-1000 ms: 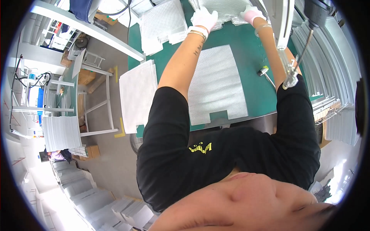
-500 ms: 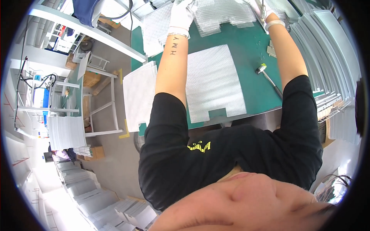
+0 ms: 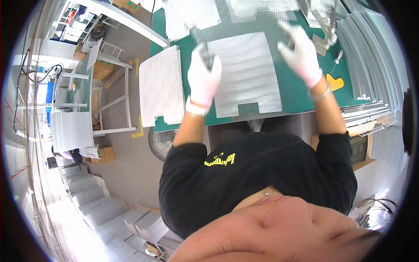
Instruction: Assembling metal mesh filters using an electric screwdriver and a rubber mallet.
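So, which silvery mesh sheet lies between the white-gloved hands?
The notched silvery mesh sheet near the front edge of the green table; the other mesh sheets lie farther back.

Silver mesh-patterned sheet, green tabletop, white-gloved hands

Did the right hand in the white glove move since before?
Yes: the white-gloved right hand moved toward the person, nearer the front edge of the green tabletop.

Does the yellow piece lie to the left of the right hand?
No, the yellow piece lies on the green table to the right of the right hand.
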{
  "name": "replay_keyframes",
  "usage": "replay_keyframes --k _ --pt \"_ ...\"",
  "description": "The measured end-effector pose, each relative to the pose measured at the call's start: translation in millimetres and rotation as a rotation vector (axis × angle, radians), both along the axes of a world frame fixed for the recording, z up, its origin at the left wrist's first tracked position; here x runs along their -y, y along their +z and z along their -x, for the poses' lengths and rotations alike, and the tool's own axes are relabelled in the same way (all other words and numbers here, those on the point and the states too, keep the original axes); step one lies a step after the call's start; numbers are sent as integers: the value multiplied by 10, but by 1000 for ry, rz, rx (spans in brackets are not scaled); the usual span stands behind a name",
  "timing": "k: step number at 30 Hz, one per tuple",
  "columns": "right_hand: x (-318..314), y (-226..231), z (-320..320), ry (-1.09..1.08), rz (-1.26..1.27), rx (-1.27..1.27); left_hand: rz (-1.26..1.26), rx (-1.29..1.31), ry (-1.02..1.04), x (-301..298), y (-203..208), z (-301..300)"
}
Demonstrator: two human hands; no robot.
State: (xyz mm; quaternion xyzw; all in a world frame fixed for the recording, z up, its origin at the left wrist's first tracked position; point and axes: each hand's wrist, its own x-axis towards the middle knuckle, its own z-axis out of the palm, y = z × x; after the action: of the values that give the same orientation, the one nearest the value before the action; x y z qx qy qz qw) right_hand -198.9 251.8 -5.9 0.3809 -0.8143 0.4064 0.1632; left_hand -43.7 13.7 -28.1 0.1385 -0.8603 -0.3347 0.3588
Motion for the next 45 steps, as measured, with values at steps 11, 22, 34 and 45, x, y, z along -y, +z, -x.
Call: replay_keyframes --k 11,22,34,45 --pt "-145 -841 -1145 148 -169 418 -128 395 143 -178 -757 -1375" --pt "-308 -950 -1044 -9 -180 370 -176 641 60 -123 -786 -869" --pt "-308 -1235 -1064 -88 -326 336 111 544 80 -117 -1114 -844" --pt "-331 -1206 -1007 -57 -408 359 136 583 96 -115 -1093 -822"
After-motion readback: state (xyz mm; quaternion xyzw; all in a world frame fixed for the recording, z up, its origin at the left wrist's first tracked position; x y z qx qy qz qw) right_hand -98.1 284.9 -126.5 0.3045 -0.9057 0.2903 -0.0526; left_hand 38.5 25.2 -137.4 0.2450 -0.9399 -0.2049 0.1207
